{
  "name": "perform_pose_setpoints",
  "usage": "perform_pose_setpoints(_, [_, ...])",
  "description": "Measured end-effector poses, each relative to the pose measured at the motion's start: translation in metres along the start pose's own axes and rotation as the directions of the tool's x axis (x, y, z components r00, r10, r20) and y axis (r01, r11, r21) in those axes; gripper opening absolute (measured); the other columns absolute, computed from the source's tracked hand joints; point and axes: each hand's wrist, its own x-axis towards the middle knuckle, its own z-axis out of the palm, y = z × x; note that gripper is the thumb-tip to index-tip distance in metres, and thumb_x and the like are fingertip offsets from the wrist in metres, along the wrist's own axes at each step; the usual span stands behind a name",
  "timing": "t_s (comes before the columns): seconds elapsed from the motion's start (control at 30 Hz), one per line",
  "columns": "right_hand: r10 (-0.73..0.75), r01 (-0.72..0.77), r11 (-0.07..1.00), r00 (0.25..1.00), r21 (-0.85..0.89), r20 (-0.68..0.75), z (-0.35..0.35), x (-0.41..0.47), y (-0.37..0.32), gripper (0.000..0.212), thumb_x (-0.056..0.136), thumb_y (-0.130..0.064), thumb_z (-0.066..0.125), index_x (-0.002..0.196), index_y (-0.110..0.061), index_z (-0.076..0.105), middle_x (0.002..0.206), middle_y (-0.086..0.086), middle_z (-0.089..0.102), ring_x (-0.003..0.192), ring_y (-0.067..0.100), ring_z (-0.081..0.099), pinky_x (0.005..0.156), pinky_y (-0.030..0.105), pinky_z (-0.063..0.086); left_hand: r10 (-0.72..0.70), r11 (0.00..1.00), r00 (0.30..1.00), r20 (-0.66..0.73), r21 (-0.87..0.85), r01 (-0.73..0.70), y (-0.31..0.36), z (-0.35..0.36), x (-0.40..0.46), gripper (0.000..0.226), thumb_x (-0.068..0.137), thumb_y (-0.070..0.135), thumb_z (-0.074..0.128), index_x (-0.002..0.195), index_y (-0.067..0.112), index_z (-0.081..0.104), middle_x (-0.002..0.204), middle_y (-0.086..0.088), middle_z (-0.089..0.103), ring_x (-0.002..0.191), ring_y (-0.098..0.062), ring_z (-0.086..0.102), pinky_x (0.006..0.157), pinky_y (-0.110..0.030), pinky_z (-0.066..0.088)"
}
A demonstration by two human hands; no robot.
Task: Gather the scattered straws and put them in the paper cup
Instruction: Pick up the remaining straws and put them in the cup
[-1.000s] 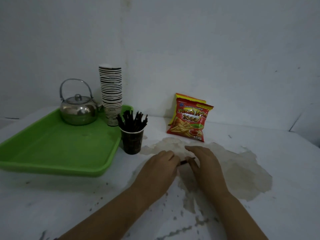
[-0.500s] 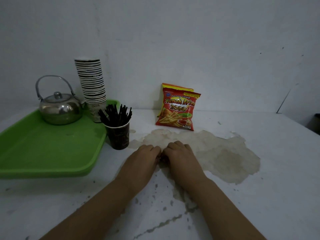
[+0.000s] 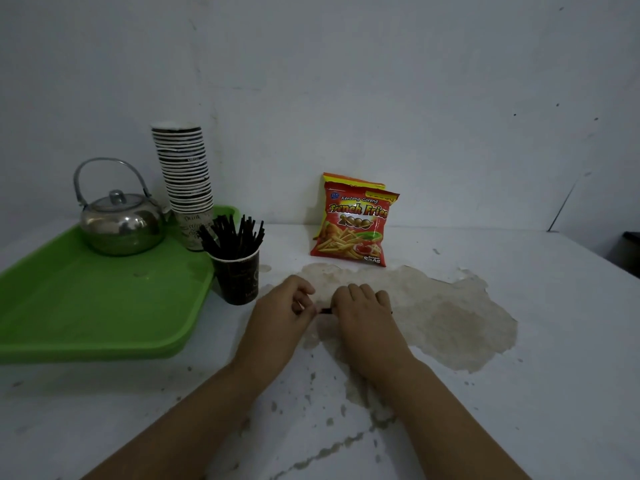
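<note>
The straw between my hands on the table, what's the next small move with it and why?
Probably lift the straw with the right hand and carry it left to the paper cup. It lies flat on the table, mostly under the right hand, with the left hand at its other end. The cup stands just left of the hands, already holding many straws.

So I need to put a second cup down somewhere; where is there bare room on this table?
Free: the table right of the stain, and the green tray in front of the kettle. Crowded: the tray's back corner, with the cup stack and straw cup, and around both hands.
</note>
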Motion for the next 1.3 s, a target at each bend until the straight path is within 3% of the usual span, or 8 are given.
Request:
perform_pose_setpoints(0.17, [0.185,-0.118,0.876,0.978,0.468,-0.098,-0.013,0.006,-0.01,0.021,0.091,-0.002,0.036,0.082,-0.02,0.042,0.077,-0.005,0.041,0.067,0.009,0.035,0.061,0.021,0.027,-0.205,0.859,0.971,-0.125,-0.498,0.117,0.023,-0.012,0.007,0.012,0.077,0.008,0.071,0.079,0.016,0.063,0.077,-0.001,0.066,0.07,-0.003,0.062,0.064,-0.012,0.05])
perform_pose_setpoints(0.3, [0.334,-0.089,0.691,0.919,0.717,-0.208,-0.022,0.004,-0.034,0.021,0.096,-0.005,0.036,0.083,-0.021,0.04,0.069,-0.011,0.04,0.06,0.0,0.04,0.053,0.012,0.033,-0.2,0.739,0.968,-0.15,-0.672,0.049,0.047,-0.027,0.012,0.016,0.076,0.001,0.068,0.079,0.017,0.067,0.07,0.008,0.069,0.068,-0.004,0.063,0.064,-0.013,0.051])
perform_pose_setpoints(0.43, [0.38,0.009,0.562,0.885,0.827,-0.268,-0.031,0.006,-0.06,0.016,0.097,-0.011,0.037,0.093,-0.025,0.044,0.072,-0.01,0.049,0.062,0.003,0.046,0.055,0.01,0.037,-0.081,0.794,0.975,-0.207,-0.604,-0.063,0.061,-0.046,0.017,0.024,0.076,0.0,0.068,0.08,0.024,0.069,0.069,0.013,0.068,0.07,-0.005,0.063,0.066,-0.017,0.053])
perform_pose_setpoints(0.63, [0.333,0.113,0.553,0.878,0.826,-0.343,-0.05,0.024,-0.089,0.041,0.094,-0.018,0.044,0.112,-0.054,0.036,0.087,-0.017,0.058,0.077,-0.002,0.057,0.063,0.006,0.041,0.16,0.928,0.959,-0.234,-0.295,-0.227,0.071,-0.092,0.028,0.024,0.078,0.003,0.068,0.089,0.024,0.07,0.084,0.012,0.068,0.08,0.0,0.064,0.071,-0.011,0.049])
perform_pose_setpoints(0.77, [0.251,0.252,0.606,0.84,0.755,-0.481,-0.061,0.044,-0.101,0.052,0.09,-0.003,0.052,0.124,-0.039,0.037,0.085,-0.021,0.055,0.081,-0.004,0.056,0.07,0.008,0.044,0.262,0.926,0.925,-0.276,-0.199,-0.321,0.073,-0.126,0.034,0.025,0.077,0.002,0.068,0.092,0.022,0.071,0.089,0.011,0.071,0.085,-0.004,0.066,0.079,-0.018,0.052])
perform_pose_setpoints(0.87, [0.21,0.326,0.647,0.793,0.689,-0.572,-0.064,0.06,-0.109,0.047,0.089,-0.007,0.054,0.124,-0.034,0.04,0.097,-0.007,0.064,0.089,0.002,0.06,0.079,0.015,0.049,0.333,0.911,0.874,-0.354,-0.117,-0.395,0.072,-0.147,0.035,0.026,0.076,0.0,0.068,0.092,0.021,0.07,0.088,0.013,0.07,0.085,-0.002,0.066,0.079,-0.015,0.051])
perform_pose_setpoints(1.13, [0.358,0.328,0.655,0.659,0.681,-0.662,-0.06,0.09,-0.106,0.036,0.087,-0.005,0.059,0.115,-0.024,0.045,0.088,-0.003,0.062,0.08,0.009,0.061,0.073,0.016,0.05,0.116,0.918,0.802,-0.586,-0.245,-0.311,0.044,-0.159,0.039,0.019,0.08,0.002,0.067,0.095,0.013,0.065,0.087,0.006,0.07,0.081,-0.004,0.068,0.075,-0.02,0.055])
perform_pose_setpoints(1.3, [0.338,0.224,0.762,0.663,0.607,-0.668,-0.041,0.095,-0.101,0.033,0.087,-0.014,0.059,0.114,-0.025,0.045,0.088,-0.002,0.066,0.08,0.014,0.061,0.072,0.032,0.052,0.1,0.945,0.827,-0.553,-0.207,-0.253,0.02,-0.139,0.041,0.015,0.079,0.004,0.068,0.089,0.015,0.063,0.084,0.005,0.07,0.081,-0.005,0.069,0.075,-0.022,0.055])
